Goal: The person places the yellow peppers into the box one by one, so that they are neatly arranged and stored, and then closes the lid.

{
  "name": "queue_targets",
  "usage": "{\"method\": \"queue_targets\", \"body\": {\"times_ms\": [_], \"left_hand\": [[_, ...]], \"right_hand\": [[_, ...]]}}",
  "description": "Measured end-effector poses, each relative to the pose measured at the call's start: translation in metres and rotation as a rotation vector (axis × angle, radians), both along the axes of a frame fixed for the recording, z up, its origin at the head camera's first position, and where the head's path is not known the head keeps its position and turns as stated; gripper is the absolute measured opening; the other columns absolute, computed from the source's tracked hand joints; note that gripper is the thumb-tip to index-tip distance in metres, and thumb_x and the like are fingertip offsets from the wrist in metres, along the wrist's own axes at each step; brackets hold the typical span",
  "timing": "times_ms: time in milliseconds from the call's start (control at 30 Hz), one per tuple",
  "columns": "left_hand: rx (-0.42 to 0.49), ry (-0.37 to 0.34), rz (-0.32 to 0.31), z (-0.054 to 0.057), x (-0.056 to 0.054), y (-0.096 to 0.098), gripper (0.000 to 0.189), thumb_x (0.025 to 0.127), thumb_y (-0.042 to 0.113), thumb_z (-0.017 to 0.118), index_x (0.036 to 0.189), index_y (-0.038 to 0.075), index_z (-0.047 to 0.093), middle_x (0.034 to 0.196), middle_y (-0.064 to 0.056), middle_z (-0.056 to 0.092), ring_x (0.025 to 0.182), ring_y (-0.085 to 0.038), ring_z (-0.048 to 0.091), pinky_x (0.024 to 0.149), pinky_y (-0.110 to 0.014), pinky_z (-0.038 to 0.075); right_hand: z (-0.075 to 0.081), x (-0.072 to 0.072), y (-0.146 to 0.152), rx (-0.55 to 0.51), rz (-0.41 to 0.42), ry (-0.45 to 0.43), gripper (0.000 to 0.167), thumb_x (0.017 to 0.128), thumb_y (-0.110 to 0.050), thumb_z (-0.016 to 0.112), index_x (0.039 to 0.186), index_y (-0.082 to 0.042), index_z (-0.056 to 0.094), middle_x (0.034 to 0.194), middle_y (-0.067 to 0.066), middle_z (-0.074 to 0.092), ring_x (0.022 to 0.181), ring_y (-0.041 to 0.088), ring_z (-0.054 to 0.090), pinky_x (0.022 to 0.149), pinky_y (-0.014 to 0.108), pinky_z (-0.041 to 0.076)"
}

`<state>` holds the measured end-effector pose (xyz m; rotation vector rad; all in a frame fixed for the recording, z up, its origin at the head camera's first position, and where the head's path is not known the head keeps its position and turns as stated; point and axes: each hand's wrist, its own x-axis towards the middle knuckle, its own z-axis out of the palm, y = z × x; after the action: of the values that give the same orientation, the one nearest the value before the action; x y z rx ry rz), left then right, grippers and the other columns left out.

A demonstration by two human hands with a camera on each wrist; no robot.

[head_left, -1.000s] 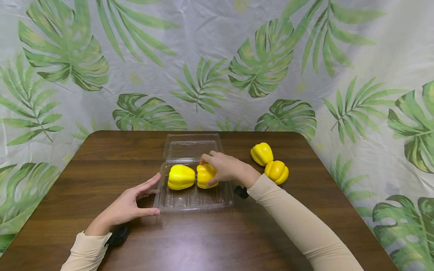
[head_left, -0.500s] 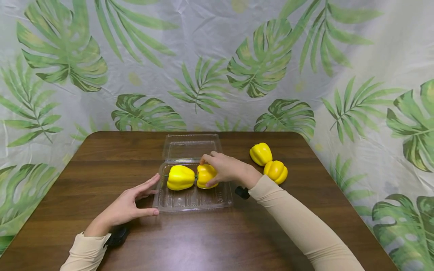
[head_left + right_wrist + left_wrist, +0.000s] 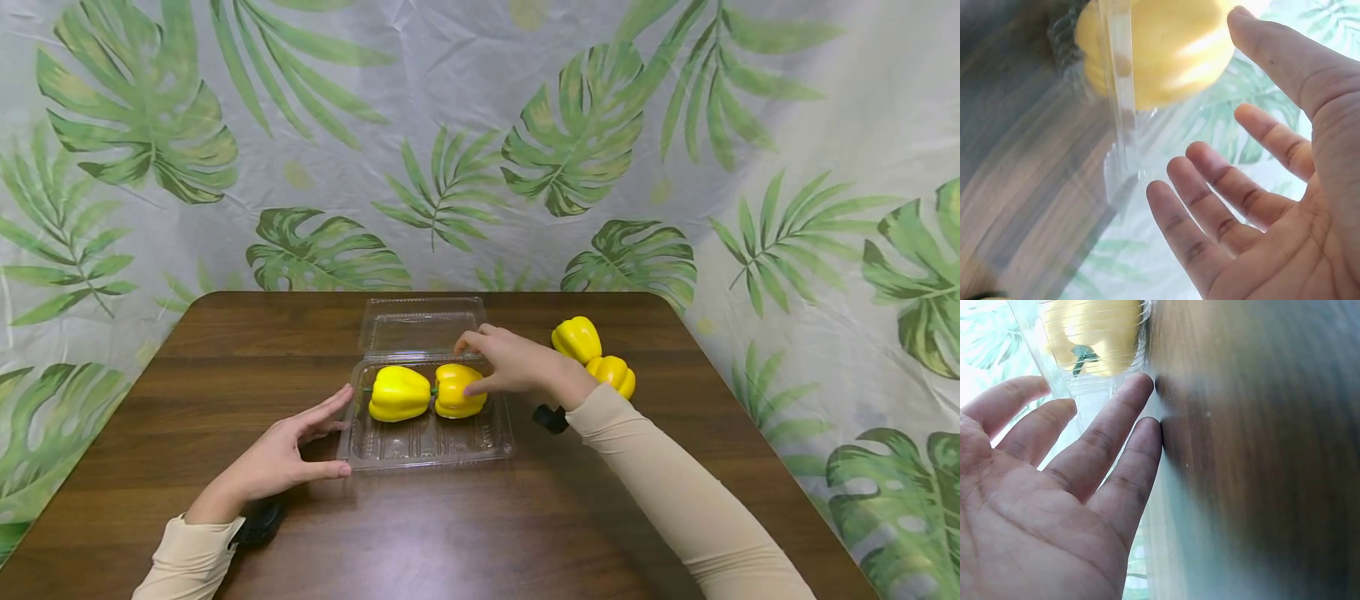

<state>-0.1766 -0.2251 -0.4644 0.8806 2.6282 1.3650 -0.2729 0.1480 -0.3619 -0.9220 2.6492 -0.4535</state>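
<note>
A clear plastic clamshell container [image 3: 420, 454] lies on the table with its lid [image 3: 423, 329] folded back. Two yellow bell peppers sit side by side in its base: the left pepper [image 3: 401, 393] and the right pepper [image 3: 457, 392], stems pointing left. My left hand [image 3: 288, 450] is spread at the container's left side, fingertips and thumb at its rim. In the left wrist view, those fingers [image 3: 1094, 450] are extended and hold nothing. My right hand [image 3: 517, 362] hovers just above and right of the right pepper, its relaxed fingers apart from it; the thumb overlaps the pepper in the head view.
Two more yellow bell peppers, a far one [image 3: 577, 339] and a nearer one [image 3: 613, 377] partly behind the right sleeve, rest on the brown wooden table [image 3: 480, 533] at the right. A leaf-patterned curtain [image 3: 465, 150] hangs behind the table's far edge.
My right hand has let go of the right pepper and drawn up and to the right, so more of that pepper shows. The left hand and the container have stayed put.
</note>
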Motion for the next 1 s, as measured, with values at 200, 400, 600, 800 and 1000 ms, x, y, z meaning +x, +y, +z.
{"method": "queue_targets", "body": {"times_ms": [200,400,600,800,1000], "left_hand": [[0.007,-0.002,-0.001,0.0,0.001,0.0,0.099,0.088,0.027,0.092,0.168,0.01,0.037,0.174,-0.018,0.034,0.126,-0.001,0.067,0.107,-0.01,0.044],[0.001,-0.005,0.002,0.001,0.001,0.001,0.099,0.087,0.028,0.092,0.168,0.011,0.037,0.174,-0.018,0.034,0.126,-0.001,0.067,0.107,-0.01,0.044],[-0.006,-0.01,0.004,0.003,-0.001,0.0,0.099,0.087,0.028,0.092,0.168,0.012,0.037,0.174,-0.016,0.035,0.126,-0.001,0.067,0.107,-0.011,0.044],[-0.01,-0.022,0.0,0.005,-0.006,-0.003,0.099,0.088,0.029,0.092,0.169,0.012,0.036,0.174,-0.016,0.034,0.126,-0.002,0.067,0.108,-0.012,0.045],[-0.035,-0.026,0.0,0.008,-0.013,-0.006,0.099,0.088,0.031,0.091,0.169,0.015,0.035,0.175,-0.015,0.034,0.127,-0.003,0.067,0.108,-0.017,0.048]], "right_hand": [[0.006,-0.005,0.017,-0.023,-0.059,0.025,0.058,0.098,-0.039,0.081,0.146,-0.018,0.055,0.144,0.015,0.056,0.137,0.034,0.056,0.111,0.049,0.052],[0.012,-0.011,0.04,-0.06,-0.1,0.076,0.06,0.099,-0.037,0.081,0.148,-0.015,0.054,0.144,0.016,0.055,0.14,0.036,0.054,0.115,0.054,0.049],[0.015,-0.02,0.066,-0.08,-0.159,0.091,0.063,0.099,-0.036,0.08,0.15,-0.013,0.053,0.143,0.02,0.055,0.135,0.037,0.056,0.112,0.056,0.05],[0.013,-0.03,0.092,-0.077,-0.247,0.074,0.064,0.101,-0.039,0.078,0.152,-0.013,0.05,0.146,0.021,0.054,0.135,0.039,0.054,0.114,0.058,0.047],[0.017,-0.028,0.116,-0.081,-0.314,0.056,0.065,0.101,-0.037,0.076,0.153,-0.008,0.049,0.149,0.025,0.054,0.142,0.044,0.05,0.117,0.062,0.044]]}}
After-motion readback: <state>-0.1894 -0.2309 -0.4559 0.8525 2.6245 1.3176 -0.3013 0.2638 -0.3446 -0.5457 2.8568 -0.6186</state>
